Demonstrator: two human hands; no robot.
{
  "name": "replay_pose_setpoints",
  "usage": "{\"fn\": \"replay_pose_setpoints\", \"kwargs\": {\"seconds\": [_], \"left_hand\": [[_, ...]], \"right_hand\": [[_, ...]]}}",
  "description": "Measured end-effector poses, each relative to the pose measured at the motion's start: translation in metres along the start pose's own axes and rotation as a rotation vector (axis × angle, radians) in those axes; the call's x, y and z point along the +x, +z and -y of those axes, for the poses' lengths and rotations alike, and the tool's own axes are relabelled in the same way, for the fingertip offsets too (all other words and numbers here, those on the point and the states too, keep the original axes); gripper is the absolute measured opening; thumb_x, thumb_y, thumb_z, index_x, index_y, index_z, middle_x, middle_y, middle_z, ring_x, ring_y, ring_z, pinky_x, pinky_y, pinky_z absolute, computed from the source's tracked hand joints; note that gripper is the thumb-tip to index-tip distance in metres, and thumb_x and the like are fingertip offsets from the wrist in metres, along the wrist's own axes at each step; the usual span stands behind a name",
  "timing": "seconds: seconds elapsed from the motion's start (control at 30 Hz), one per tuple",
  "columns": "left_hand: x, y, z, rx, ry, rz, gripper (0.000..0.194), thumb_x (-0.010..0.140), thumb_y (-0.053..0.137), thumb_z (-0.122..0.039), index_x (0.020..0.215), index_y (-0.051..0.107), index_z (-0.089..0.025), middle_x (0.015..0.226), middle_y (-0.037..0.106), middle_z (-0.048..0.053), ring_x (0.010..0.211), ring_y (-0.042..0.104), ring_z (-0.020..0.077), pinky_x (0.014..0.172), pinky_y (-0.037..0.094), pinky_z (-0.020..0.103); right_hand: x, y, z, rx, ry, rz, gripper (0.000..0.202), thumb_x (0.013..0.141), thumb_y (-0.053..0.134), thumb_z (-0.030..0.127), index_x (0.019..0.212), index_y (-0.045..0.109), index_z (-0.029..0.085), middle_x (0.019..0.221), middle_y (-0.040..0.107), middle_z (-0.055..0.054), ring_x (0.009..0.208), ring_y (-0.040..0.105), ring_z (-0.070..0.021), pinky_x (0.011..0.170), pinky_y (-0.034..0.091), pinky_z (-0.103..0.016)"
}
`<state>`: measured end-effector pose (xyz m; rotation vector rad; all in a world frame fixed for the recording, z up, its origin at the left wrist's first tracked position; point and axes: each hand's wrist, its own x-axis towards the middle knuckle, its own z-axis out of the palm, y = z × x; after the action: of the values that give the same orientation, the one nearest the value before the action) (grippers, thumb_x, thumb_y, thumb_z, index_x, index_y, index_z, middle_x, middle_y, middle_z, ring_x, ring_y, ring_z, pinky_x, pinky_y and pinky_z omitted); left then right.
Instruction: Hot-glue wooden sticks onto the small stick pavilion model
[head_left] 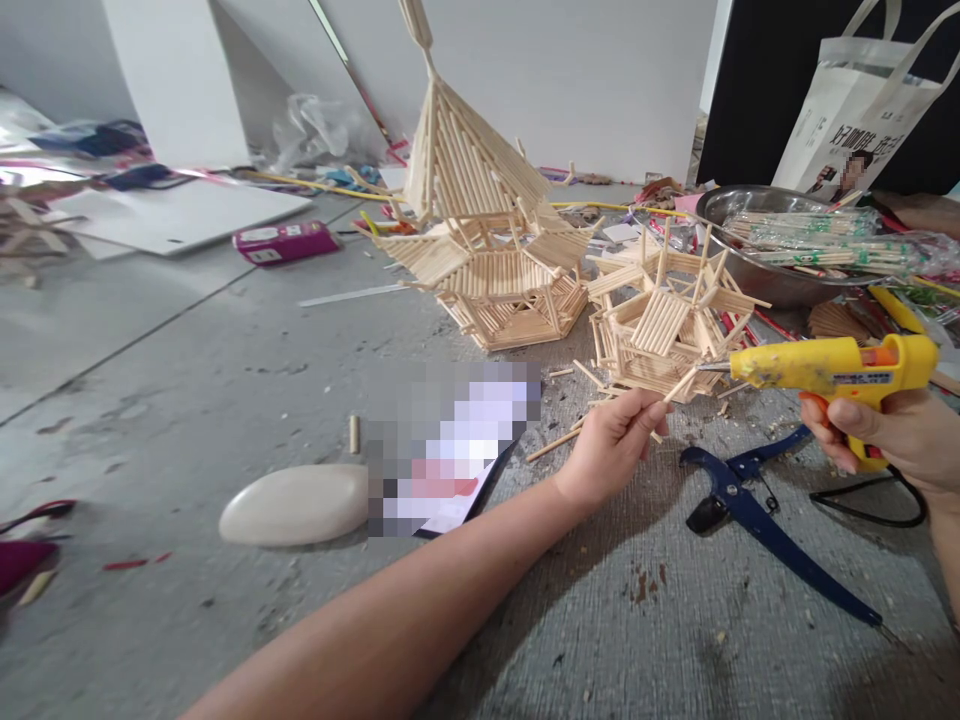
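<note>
My left hand [619, 440] pinches a short wooden stick [681, 384] between thumb and fingers. In my right hand [877, 425] is a yellow hot glue gun [825, 368], its nozzle pointing left at the stick's upper end; whether they touch I cannot tell. Just behind the stick stands a small, open-topped stick model [664, 315]. To its left rises a taller stick pavilion [502, 260] with a pointed roof. Blue-handled cutters [772, 530] lie on the floor below the glue gun.
A smartphone [465, 470] with a lit, blurred screen leans by a smooth pale oval object [296, 505]. Loose stick pieces [555, 443] litter the floor. A metal bowl [780, 285] holds bagged chopsticks, with a white tote bag [847, 120] behind. A purple pack [285, 243] lies left.
</note>
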<state>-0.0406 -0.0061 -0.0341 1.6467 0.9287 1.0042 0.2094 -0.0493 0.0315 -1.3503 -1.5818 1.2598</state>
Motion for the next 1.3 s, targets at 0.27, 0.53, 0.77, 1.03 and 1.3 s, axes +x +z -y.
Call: {"fn": "replay_pose_setpoints", "kwargs": {"seconds": [0.27,0.53,0.77,1.03,1.3], "left_hand": [[0.000,0.001,0.000,-0.042,-0.035,-0.006,0.021,0.084,0.045,-0.033,0.079,0.056,-0.016,0.063,0.056,-0.001,0.041,0.043,0.0042,0.042,0.037,0.017],[0.001,0.001,0.000,-0.052,-0.029,-0.005,0.020,0.084,0.045,-0.032,0.078,0.056,-0.016,0.062,0.056,-0.001,0.041,0.042,0.0041,0.041,0.037,0.017],[-0.001,0.002,-0.001,-0.058,-0.015,0.001,0.020,0.084,0.045,-0.031,0.078,0.056,-0.015,0.061,0.055,-0.001,0.040,0.043,0.0037,0.040,0.036,0.017],[0.000,0.002,-0.001,-0.142,-0.015,-0.154,0.026,0.084,0.047,-0.040,0.073,0.052,-0.017,0.058,0.053,-0.003,0.039,0.043,0.0041,0.039,0.035,0.017],[-0.001,0.004,-0.002,-0.108,-0.015,-0.186,0.025,0.085,0.045,-0.036,0.069,0.050,-0.017,0.056,0.052,-0.003,0.040,0.042,0.0047,0.041,0.035,0.018]], "right_hand": [[0.000,-0.001,-0.001,-0.017,0.015,0.012,0.035,0.076,0.056,0.052,0.066,0.055,0.019,0.051,0.047,0.002,0.041,0.043,-0.0073,0.037,0.033,-0.022],[-0.001,0.001,0.001,-0.013,0.033,0.024,0.033,0.075,0.057,0.052,0.070,0.056,0.020,0.051,0.048,0.003,0.041,0.044,-0.0074,0.037,0.035,-0.022],[0.002,0.008,0.002,-0.059,0.019,0.002,0.031,0.073,0.059,0.050,0.078,0.056,0.020,0.051,0.049,0.004,0.037,0.043,-0.0063,0.035,0.034,-0.021],[0.006,0.016,0.018,-0.142,-0.042,-0.218,0.027,0.069,0.063,0.047,0.080,0.061,0.023,0.074,0.063,-0.002,0.043,0.053,-0.0103,0.040,0.045,-0.026],[0.005,0.012,0.016,-0.382,-0.084,-0.282,0.026,0.072,0.059,0.049,0.079,0.062,0.024,0.062,0.061,-0.001,0.040,0.048,-0.0122,0.035,0.042,-0.028]]}}
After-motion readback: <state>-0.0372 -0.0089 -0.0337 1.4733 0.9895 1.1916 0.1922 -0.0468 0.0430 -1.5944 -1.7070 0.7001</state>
